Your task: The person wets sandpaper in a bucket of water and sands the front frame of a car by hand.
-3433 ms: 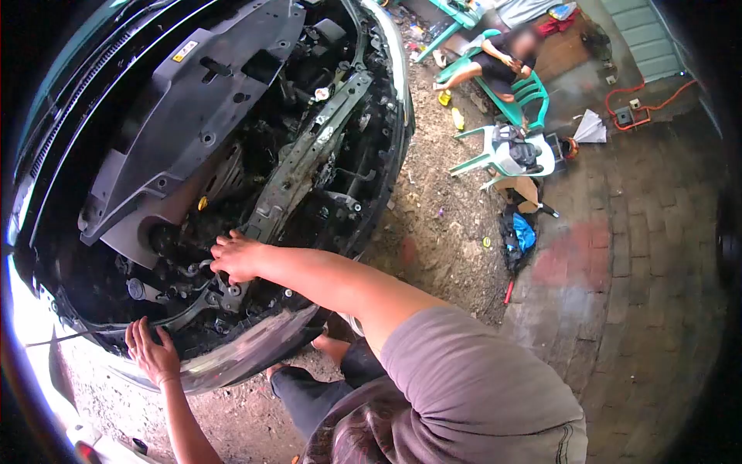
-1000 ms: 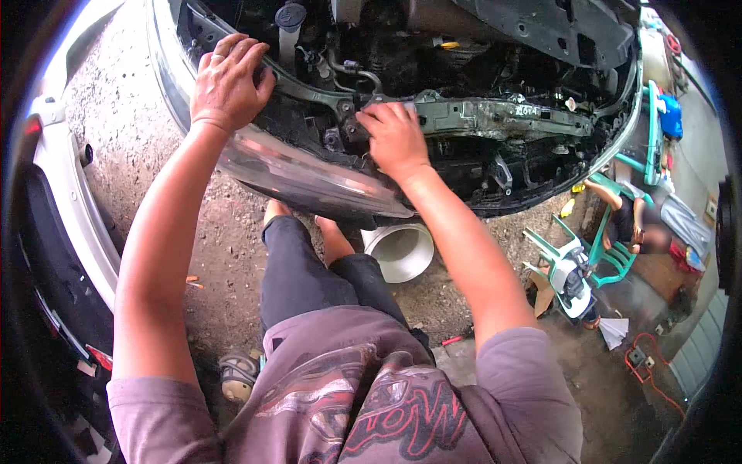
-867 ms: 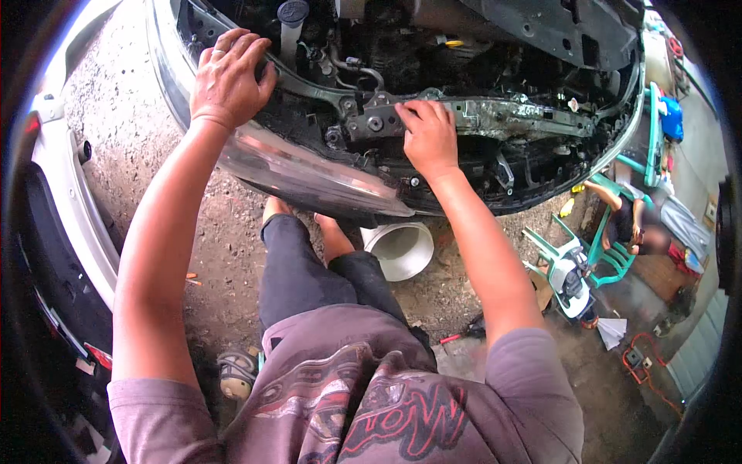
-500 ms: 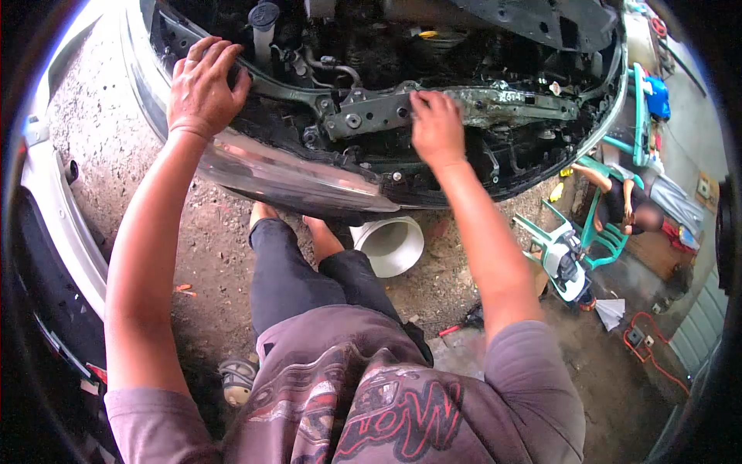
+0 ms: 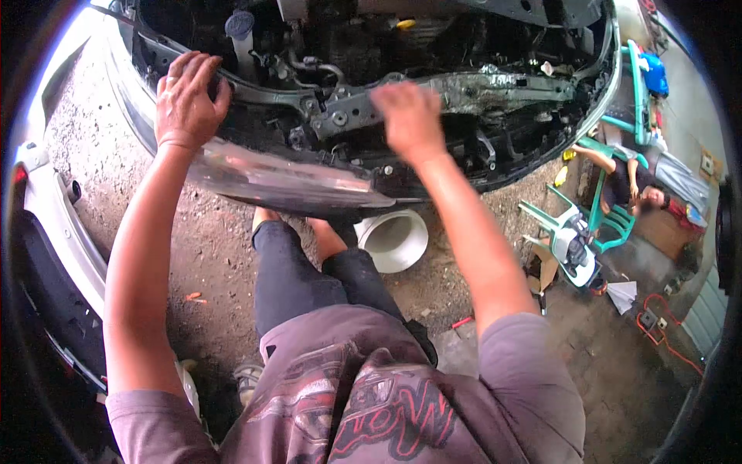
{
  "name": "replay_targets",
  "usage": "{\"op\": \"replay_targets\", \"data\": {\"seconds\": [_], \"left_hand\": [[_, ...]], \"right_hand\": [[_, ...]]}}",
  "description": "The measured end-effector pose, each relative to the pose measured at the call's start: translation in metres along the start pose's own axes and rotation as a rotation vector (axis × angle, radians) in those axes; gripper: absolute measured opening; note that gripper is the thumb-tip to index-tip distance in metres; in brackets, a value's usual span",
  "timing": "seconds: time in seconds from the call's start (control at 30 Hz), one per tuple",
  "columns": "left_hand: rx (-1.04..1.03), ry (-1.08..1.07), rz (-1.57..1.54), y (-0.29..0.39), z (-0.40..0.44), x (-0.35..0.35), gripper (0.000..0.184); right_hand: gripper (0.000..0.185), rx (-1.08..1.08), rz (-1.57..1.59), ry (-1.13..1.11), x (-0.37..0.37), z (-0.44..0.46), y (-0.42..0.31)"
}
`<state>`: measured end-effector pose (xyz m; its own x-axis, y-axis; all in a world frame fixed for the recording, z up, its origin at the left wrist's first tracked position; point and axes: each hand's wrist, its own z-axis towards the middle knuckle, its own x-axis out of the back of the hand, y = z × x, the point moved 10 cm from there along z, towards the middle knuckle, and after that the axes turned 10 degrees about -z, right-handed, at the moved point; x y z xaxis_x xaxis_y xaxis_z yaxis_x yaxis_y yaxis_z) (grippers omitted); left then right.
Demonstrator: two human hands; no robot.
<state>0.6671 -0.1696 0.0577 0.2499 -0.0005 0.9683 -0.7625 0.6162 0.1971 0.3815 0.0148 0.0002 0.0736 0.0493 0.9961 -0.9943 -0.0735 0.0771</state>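
At the left front corner of an open car engine bay, my left hand (image 5: 189,104) lies on the edge above the headlight (image 5: 286,172), fingers stretched forward and thumb apart. My right hand (image 5: 411,122) is over the grey metal crossmember (image 5: 352,110) along the front of the bay. Motion smears its fingers, so whether they hold anything cannot be seen. Behind my left hand, a reservoir with a dark blue cap (image 5: 240,25) stands in the bay. Something small and yellow (image 5: 405,25) shows deeper inside.
Below the car's front, a white bucket (image 5: 393,241) sits on the dirt ground near my legs. To the right, a person (image 5: 624,184) is by green plastic chairs (image 5: 614,224). An orange cord (image 5: 680,354) lies on the floor. Another car's pale body panel (image 5: 66,224) stands at left.
My right hand has shifted a little left along the crossmember and is now more blurred. My left hand stays on the same edge. The whole view has tilted slightly.
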Motion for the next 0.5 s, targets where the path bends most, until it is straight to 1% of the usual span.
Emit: {"op": "replay_targets", "data": {"seconds": [0.03, 0.07, 0.13, 0.17, 0.2, 0.27, 0.3, 0.33, 0.4, 0.43, 0.47, 0.5], "left_hand": [[0.003, -0.006, -0.004, 0.0, -0.001, -0.001, 0.04], [0.009, 0.002, -0.006, -0.001, 0.001, -0.001, 0.04], [0.021, 0.021, -0.019, 0.001, -0.002, -0.001, 0.039], [0.025, 0.033, -0.023, 0.001, 0.0, 0.003, 0.038], [0.023, 0.03, -0.018, 0.0, 0.001, 0.005, 0.038], [0.001, 0.017, -0.01, 0.002, -0.001, 0.002, 0.038], [0.005, 0.014, -0.012, -0.001, 0.0, -0.001, 0.039], [0.018, 0.023, -0.013, -0.003, -0.001, -0.001, 0.039], [0.018, 0.002, -0.008, -0.003, 0.0, -0.003, 0.042], [0.019, 0.009, -0.007, -0.002, 0.001, -0.001, 0.042], [0.017, 0.01, -0.007, -0.002, 0.001, 0.0, 0.042], [0.014, 0.001, -0.007, -0.002, -0.001, 0.0, 0.043]], "right_hand": [[0.041, -0.13, 0.015, 0.065, 0.002, -0.005, 0.027], [0.041, -0.119, 0.01, 0.069, 0.002, -0.002, 0.021], [0.043, -0.081, 0.059, -0.021, -0.004, 0.004, -0.013], [0.043, 0.001, 0.122, 0.021, -0.003, 0.007, -0.038], [0.043, -0.001, 0.127, 0.023, -0.004, 0.009, -0.031], [0.044, -0.066, 0.025, -0.045, -0.008, 0.009, 0.007], [0.045, -0.119, -0.027, -0.008, -0.004, 0.005, 0.028], [0.047, -0.157, -0.05, -0.006, -0.008, 0.004, 0.032], [0.047, -0.136, 0.101, -0.198, -0.019, 0.023, 0.0], [0.055, 0.004, 0.023, -0.131, -0.015, 0.025, -0.034], [0.055, 0.002, 0.051, -0.035, -0.011, 0.024, -0.036], [0.05, -0.001, 0.003, -0.042, -0.011, 0.023, -0.023]]}}
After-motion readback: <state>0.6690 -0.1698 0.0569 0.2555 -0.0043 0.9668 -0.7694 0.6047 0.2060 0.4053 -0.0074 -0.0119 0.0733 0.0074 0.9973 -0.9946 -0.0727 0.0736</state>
